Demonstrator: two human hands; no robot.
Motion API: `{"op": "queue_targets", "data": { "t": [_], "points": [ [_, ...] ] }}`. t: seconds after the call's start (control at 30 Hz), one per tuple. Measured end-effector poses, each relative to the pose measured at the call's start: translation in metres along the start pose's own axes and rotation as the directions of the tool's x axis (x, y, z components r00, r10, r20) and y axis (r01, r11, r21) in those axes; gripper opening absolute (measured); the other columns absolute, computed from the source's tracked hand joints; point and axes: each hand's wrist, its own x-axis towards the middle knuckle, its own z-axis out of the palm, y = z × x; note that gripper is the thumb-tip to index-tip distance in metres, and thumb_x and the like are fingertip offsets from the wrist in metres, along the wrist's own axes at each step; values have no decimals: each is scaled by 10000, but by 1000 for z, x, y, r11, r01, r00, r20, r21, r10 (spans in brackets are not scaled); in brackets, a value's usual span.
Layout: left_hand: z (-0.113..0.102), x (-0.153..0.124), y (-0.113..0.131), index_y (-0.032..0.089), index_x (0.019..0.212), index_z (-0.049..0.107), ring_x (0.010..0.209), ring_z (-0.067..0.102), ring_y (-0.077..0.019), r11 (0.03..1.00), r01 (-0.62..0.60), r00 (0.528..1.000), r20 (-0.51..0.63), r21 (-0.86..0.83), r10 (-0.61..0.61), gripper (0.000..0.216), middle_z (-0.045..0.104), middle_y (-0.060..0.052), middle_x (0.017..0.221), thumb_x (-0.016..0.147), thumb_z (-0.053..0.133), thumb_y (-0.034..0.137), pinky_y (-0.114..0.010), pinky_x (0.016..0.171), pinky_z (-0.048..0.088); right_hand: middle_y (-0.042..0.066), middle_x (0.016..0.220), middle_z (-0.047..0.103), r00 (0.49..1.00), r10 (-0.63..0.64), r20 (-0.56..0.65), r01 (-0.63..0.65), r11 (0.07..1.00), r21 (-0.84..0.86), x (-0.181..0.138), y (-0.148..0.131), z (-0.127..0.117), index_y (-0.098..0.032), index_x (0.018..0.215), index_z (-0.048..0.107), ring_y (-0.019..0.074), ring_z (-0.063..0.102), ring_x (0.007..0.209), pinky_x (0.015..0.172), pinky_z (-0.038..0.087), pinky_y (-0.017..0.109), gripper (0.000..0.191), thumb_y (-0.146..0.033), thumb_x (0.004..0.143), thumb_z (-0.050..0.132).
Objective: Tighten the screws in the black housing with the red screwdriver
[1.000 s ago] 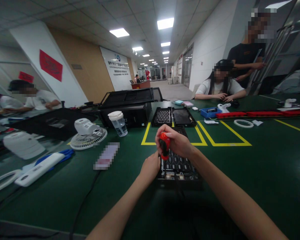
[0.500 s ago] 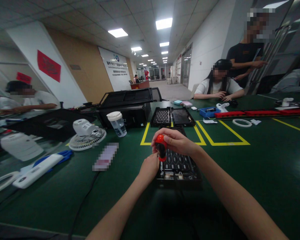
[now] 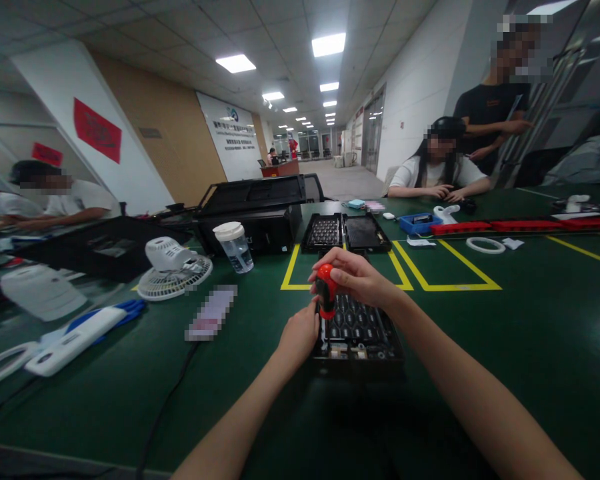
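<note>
A screwdriver [image 3: 325, 293] with a short red and black handle stands upright over the left side of a black plastic case [image 3: 330, 369]. My right hand [image 3: 355, 275] closes round the top of that handle, thumb on the near side and fingers behind it. The shaft and tip are hidden. The case lies open in front of me, with rows of black rounded cells and some metal parts along its near end. At its left edge, close below the handle, my left hand [image 3: 300, 331] is curled with its fingertips hidden; what they grip cannot be made out.
A second open case [image 3: 365, 233] lies farther back, beside a large black box [image 3: 267, 230]. To the left are a water cup [image 3: 235, 248], a white fan [image 3: 175, 273], a phone [image 3: 213, 313] and a cable. A blue tray [image 3: 417, 224] and tape roll [image 3: 486, 245] lie right. Other people sit around.
My right hand and the screwdriver handle have shifted slightly right and up, and its fingers look a little looser round the handle. My left hand stays in place.
</note>
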Motion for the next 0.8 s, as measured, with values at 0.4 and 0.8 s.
{"op": "queue_targets", "data": {
  "t": [0.4, 0.8],
  "points": [
    [-1, 0, 0, 164, 1084, 458, 846, 585, -173, 1000, -4, 1000, 2, 4, 4, 288, 607, -85, 971, 874, 269, 220, -261, 730, 408, 42, 857, 539, 999, -28, -41, 23, 994, -108, 0, -3, 5, -143, 971, 466, 114, 588, 739, 665, 518, 278, 210, -268, 814, 528],
    [-1, 1, 1, 160, 1097, 451, 819, 584, -167, 1000, 17, 1000, 25, 15, -17, 297, 606, -76, 922, 867, 268, 203, -259, 709, 412, 50, 850, 519, 987, -144, -75, 108, 924, -366, 0, -7, 16, -123, 935, 462, 100, 545, 708, 641, 463, 241, 195, -270, 820, 517]
  ]
}}
